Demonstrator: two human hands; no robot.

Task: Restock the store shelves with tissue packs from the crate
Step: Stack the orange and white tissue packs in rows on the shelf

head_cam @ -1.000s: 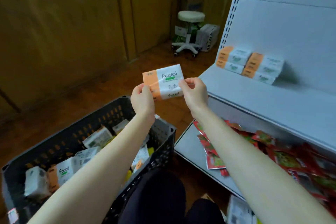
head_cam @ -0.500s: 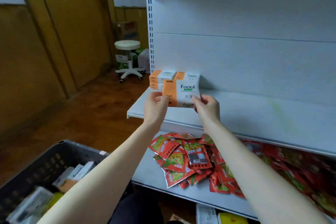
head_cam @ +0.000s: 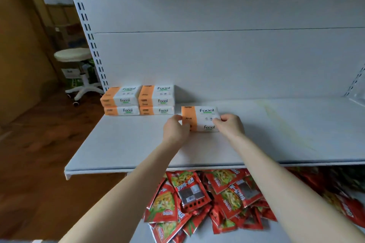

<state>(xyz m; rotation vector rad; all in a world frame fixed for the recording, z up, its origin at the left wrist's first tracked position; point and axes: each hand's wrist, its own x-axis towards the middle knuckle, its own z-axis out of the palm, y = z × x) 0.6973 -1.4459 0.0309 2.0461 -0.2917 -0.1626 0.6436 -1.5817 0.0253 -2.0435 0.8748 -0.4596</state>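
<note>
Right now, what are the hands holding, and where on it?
One Facial tissue pack: the left hand grips its orange left end, the right hand its white right end.

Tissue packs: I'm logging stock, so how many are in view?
5. Two in the left stack, two in the right stack on the shelf; the fifth pack, beside them, held by left hand and right hand. Others may hide behind.

One wide-angle camera, worn on the person's head, faces the white shelf (head_cam: pixel 122 144) from close in and tilts down onto it, left hand (head_cam: pixel 174 130) and right hand (head_cam: pixel 230 126) near mid-frame; the back panel (head_cam: pixel 217 61) fills the top, red packets (head_cam: pixel 187 199) the bottom, a stool (head_cam: pixel 73 55) far left
</note>
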